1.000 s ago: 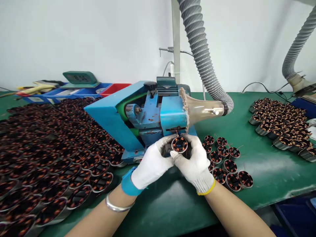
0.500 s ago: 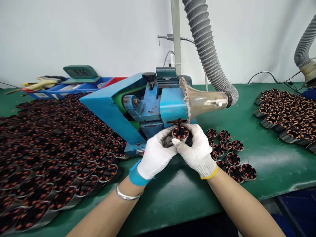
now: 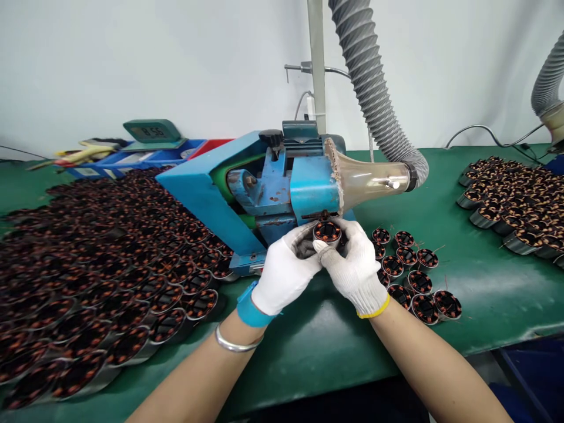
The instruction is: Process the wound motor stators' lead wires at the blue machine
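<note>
While the left hand (image 3: 282,271) and right hand (image 3: 355,265) grasp the wound ring (image 3: 327,231) between them — at the near side of the blue machine (image 3: 312,183), above the worktop (image 3: 315,352) — uneven pressure in either grip could tilt it askew, and slackening could let it drop.

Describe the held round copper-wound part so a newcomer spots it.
On the green tabletop, find the blue metal machine. At its near side, the white-gloved left hand and white-gloved right hand hold a round, silver-rimmed part with copper-coloured windings. Unlike the similar parts on both sides, it alone is held.
</note>
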`<state>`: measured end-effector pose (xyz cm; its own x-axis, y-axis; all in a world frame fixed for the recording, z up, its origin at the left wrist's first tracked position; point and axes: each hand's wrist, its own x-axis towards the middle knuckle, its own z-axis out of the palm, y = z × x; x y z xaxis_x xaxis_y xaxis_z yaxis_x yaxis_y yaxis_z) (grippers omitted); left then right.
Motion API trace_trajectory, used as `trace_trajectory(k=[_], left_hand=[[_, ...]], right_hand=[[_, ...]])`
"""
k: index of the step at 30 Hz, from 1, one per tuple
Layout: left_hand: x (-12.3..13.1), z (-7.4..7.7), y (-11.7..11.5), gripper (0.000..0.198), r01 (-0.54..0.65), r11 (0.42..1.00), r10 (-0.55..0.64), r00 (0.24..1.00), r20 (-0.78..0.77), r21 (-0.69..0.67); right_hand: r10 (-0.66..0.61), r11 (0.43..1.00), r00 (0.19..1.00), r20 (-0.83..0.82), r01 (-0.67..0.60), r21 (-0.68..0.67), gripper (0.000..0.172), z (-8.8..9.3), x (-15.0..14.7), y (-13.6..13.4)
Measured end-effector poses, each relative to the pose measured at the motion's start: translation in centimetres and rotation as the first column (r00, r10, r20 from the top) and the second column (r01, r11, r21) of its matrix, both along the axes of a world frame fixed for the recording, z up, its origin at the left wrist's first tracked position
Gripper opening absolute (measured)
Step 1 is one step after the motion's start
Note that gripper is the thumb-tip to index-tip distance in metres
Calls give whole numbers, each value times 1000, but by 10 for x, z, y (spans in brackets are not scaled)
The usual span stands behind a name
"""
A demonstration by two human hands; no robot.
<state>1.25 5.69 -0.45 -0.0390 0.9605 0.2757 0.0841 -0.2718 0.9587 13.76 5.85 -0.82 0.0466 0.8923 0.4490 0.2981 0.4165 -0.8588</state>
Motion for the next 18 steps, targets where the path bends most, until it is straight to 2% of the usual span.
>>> trace_trajectory(k=[2, 7, 9, 11, 13, 15, 18], left_hand=[[-3, -1, -6, 49, 7, 998, -4, 999, -47, 56], [-18, -1, -24, 48, 104, 970, -44, 964, -264, 219], [-22, -3, -27, 47, 63, 962, 10, 964, -267, 265], [-23, -6, -26, 50, -41, 960, 103, 971, -215, 275], [-23, -9, -25, 51, -134, 962, 187, 959, -215, 237], [-24, -11, -24, 48, -176, 964, 228, 933, -280, 198], [-27, -9, -23, 45, -124, 969, 205, 887, -414, 214]], right_hand=[[30, 1000, 999, 12, -30, 8, 42, 0, 3, -6], [223, 973, 973, 52, -226, 47, 51, 1, 8, -24], [252, 966, 967, 23, -250, -69, 64, 0, 8, -26], [305, 927, 952, -34, -305, -220, 73, -2, 7, -25], [376, 875, 924, -76, -381, -298, 69, -3, 7, -23], [413, 855, 909, -59, -409, -319, 59, -1, 9, -22], [398, 841, 914, -78, -397, -368, 46, 3, 14, -20]])
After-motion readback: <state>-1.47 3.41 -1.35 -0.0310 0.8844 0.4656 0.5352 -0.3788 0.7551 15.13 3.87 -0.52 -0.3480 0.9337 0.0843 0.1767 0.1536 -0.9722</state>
